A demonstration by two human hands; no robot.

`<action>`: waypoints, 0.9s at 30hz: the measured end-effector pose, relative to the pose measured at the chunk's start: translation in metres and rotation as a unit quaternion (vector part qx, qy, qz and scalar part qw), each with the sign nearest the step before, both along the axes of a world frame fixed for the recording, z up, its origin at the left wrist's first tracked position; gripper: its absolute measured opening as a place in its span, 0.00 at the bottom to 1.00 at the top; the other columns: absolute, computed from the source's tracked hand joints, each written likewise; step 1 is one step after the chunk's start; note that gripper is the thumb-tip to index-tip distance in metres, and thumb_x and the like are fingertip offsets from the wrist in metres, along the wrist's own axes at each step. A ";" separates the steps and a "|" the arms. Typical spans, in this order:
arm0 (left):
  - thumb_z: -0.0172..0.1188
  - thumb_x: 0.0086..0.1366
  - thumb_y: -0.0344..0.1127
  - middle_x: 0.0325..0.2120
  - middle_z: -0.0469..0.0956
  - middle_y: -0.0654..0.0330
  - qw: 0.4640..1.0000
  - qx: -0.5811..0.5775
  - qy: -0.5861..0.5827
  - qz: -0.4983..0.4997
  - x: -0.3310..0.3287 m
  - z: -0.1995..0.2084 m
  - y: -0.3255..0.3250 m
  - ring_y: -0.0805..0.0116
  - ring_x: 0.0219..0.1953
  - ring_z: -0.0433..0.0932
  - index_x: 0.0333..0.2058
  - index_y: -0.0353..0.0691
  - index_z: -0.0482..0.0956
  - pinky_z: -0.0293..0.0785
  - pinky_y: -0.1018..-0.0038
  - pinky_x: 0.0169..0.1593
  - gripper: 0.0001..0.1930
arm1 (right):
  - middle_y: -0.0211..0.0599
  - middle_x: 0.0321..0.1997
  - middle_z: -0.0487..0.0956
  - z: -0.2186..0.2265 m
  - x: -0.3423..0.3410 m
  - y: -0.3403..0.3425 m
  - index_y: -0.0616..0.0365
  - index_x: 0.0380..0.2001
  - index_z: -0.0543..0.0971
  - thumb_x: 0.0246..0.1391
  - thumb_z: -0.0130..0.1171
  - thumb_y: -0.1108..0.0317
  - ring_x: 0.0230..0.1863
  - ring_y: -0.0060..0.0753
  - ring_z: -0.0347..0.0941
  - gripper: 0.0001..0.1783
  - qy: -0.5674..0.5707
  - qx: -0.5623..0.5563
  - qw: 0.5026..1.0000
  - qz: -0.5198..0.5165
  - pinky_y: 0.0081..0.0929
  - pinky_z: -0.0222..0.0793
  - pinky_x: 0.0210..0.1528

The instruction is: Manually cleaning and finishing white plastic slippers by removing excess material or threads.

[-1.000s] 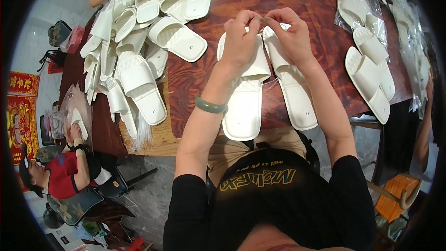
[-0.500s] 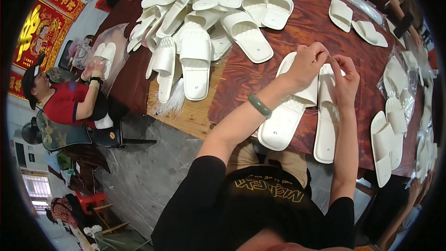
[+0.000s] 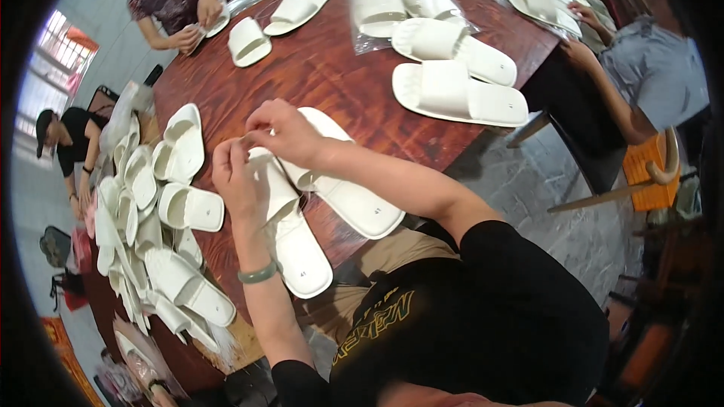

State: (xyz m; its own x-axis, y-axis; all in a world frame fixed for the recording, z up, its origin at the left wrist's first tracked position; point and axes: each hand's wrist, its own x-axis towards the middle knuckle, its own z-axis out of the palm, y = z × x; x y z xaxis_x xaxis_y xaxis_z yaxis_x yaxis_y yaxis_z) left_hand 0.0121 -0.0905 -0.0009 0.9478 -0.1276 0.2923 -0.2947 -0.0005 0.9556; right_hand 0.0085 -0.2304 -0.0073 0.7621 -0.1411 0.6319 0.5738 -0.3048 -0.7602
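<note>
Two white open-toe slippers lie in front of me on the table, a left-hand one (image 3: 302, 260) and a right-hand one (image 3: 369, 207), heels toward me. Above their toe ends my two hands meet at the fingertips. My left hand (image 3: 235, 177), with a green bangle on its wrist, is pinched closed beside the left-hand slipper's strap. My right hand (image 3: 290, 134) is pinched closed too, partly covering the right-hand slipper. What the fingertips hold is too small to tell. A thin dark line runs between the slippers below my hands.
A heap of white slippers (image 3: 192, 286) stands on the left, beside white strands (image 3: 232, 343). Another pair (image 3: 483, 98) lies far right, near a clear plastic bag (image 3: 362, 38) with slippers. Co-workers sit around the reddish wooden table (image 3: 332, 68); a wooden chair (image 3: 603, 196) stands right.
The head view has turned to the right, so the heap now appears lower left. Both hands stay together, pinched, over the same two slippers.
</note>
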 end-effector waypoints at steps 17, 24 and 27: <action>0.49 0.65 0.31 0.25 0.68 0.68 0.998 0.038 -0.057 0.008 0.006 -0.001 0.004 0.81 0.29 0.65 0.33 0.35 0.73 0.63 0.83 0.34 0.07 | 0.35 0.27 0.74 0.002 0.004 -0.002 0.59 0.26 0.77 0.43 0.63 0.69 0.33 0.32 0.68 0.07 -0.012 -0.027 0.999 0.026 0.28 0.64 0.36; 0.54 0.58 0.32 0.33 0.74 0.55 0.985 0.084 -0.145 0.034 0.001 0.003 0.011 0.61 0.38 0.73 0.35 0.35 0.75 0.70 0.69 0.42 0.08 | 0.37 0.37 0.78 0.009 -0.002 0.005 0.62 0.35 0.78 0.50 0.57 0.73 0.39 0.27 0.73 0.08 0.081 -0.055 0.995 0.010 0.24 0.67 0.45; 0.53 0.61 0.37 0.32 0.73 0.54 0.987 0.025 -0.157 0.012 0.014 -0.019 0.010 0.60 0.38 0.72 0.31 0.35 0.74 0.66 0.67 0.45 0.10 | 0.37 0.38 0.78 0.014 -0.009 0.011 0.63 0.35 0.78 0.50 0.57 0.74 0.42 0.27 0.73 0.08 0.111 0.005 0.992 0.062 0.25 0.67 0.47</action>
State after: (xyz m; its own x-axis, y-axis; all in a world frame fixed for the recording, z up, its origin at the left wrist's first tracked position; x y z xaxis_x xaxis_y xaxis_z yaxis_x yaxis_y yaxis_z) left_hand 0.0257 -0.0807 -0.0203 0.8137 -0.1288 0.5668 -0.5766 -0.0555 0.8152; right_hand -0.0002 -0.2195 0.0071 0.8939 -0.0433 0.4462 0.4250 -0.2346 -0.8742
